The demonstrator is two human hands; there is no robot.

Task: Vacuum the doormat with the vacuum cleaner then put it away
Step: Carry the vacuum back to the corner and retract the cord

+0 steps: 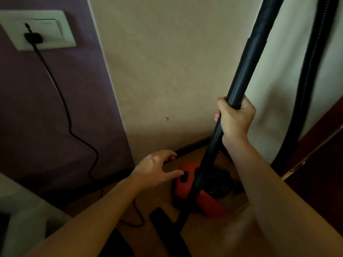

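2 hands: right hand (pixel 236 118) grips black wand (pixel 246 69); left hand (pixel 156 168) spread, empty, fingertips (pixel 179 172) at switch (pixel 184 177) of red vacuum cleaner (pixel 185 191) on floor (pixel 163 201) by wall (pixel 167 71). Plug (pixel 33 38) in socket (pixel 61 36). Likely power-switch step; next needs firm press. Doormat unseen.

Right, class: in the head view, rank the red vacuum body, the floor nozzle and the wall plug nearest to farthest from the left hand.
1. red vacuum body, by the fingertips of the left hand.
2. floor nozzle, lower, on the floor.
3. wall plug, far upper left.
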